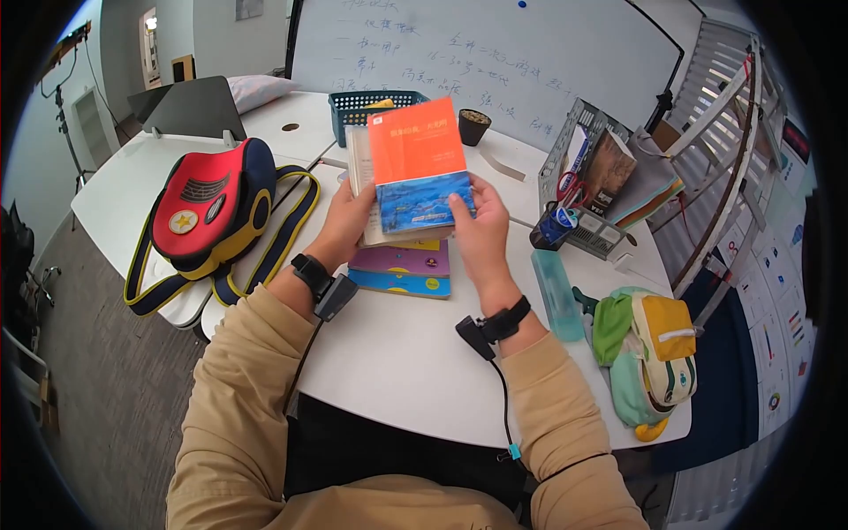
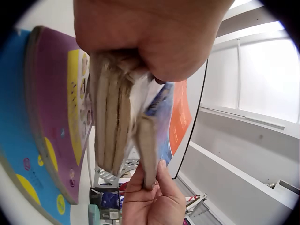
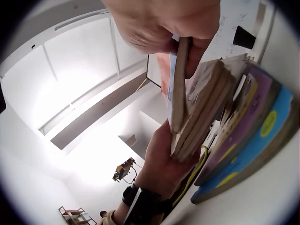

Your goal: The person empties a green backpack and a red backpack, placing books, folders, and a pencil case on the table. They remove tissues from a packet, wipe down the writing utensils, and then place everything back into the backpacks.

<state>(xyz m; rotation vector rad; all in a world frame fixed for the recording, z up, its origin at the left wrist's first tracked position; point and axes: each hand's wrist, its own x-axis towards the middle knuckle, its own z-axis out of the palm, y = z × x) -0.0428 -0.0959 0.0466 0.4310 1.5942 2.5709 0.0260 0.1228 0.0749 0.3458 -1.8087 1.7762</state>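
Observation:
My right hand (image 1: pixel 483 231) pinches an orange-and-blue paperback book (image 1: pixel 417 146) by its lower right side, thumb on the cover. My left hand (image 1: pixel 350 216) grips a small stack of worn books (image 2: pixel 110 122) by one end. The paperback overlaps the stack in the head view, and in the right wrist view it leans close beside the stack's page edges. Below both hands, a purple book (image 1: pixel 402 260) lies on a blue book (image 1: pixel 402 283) on the white table (image 1: pixel 380 353). The left palm covers part of the stack in the left wrist view.
A red-and-navy school bag (image 1: pixel 199 199) sits at left. Behind the hands are a teal basket (image 1: pixel 349 115) and a small plant pot (image 1: pixel 473 128). At right stand a grey file crate (image 1: pixel 552 150), a pen holder (image 1: pixel 552 230), a teal pencil case (image 1: pixel 556 296) and a green-and-yellow backpack (image 1: pixel 649 353).

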